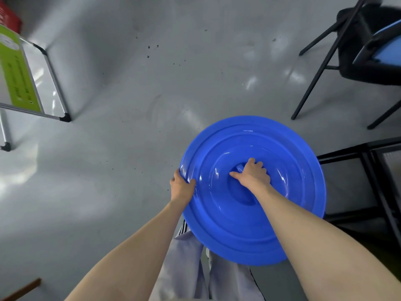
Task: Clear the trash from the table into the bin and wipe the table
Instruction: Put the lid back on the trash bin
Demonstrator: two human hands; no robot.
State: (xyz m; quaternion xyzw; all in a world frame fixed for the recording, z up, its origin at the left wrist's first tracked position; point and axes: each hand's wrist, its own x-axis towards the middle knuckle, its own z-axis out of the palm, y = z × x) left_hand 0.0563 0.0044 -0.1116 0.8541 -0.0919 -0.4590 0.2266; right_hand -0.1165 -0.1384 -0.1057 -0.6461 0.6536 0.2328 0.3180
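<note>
Round glossy blue plastic bin lid is held over the grey floor, centre knob gripped by right hand, left rim pinched by left hand.

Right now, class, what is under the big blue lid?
Below the blue lid, the grey floor and pale trousers show around its edge. The left hand grips its rim; the right hand holds its centre handle. No bin shows; whatever lies directly beneath is covered.
</note>
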